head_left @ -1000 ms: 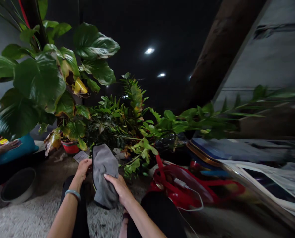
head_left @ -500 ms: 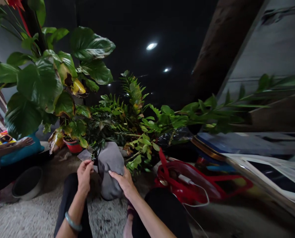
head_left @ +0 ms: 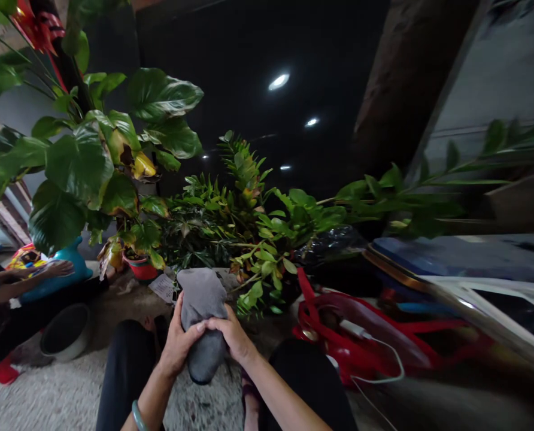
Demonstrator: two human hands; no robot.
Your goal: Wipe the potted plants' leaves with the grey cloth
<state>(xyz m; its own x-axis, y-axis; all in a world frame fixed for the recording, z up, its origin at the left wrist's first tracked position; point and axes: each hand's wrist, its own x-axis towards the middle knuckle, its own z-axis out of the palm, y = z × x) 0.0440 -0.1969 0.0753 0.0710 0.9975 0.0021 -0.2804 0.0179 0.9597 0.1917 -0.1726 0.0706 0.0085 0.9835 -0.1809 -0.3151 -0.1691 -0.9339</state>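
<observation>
A grey plush slipper (head_left: 203, 293) with a dark edge along its lower end is held upright between my two hands, over the floor between my knees. My left hand (head_left: 179, 341) grips its left side, the thumb pressed on the front. From the right, my right hand (head_left: 231, 332) holds the other side. Both thumbs meet at the slipper's middle, where the fabric dips. The fingers behind it are hidden. Just beyond my left hand lies a white printed paper (head_left: 163, 288).
Potted plants (head_left: 267, 233) stand ahead. At right are a red bag (head_left: 323, 323) with a white charger and cable, and a table (head_left: 428, 257). On the left, another person's hand (head_left: 60, 267) rests near a turquoise object (head_left: 81, 257), above a grey bucket (head_left: 67, 332).
My left hand, pinched beside the slipper before, has moved right and now grips its left side. My right thumb has moved to the middle. The view has shifted slightly left.
</observation>
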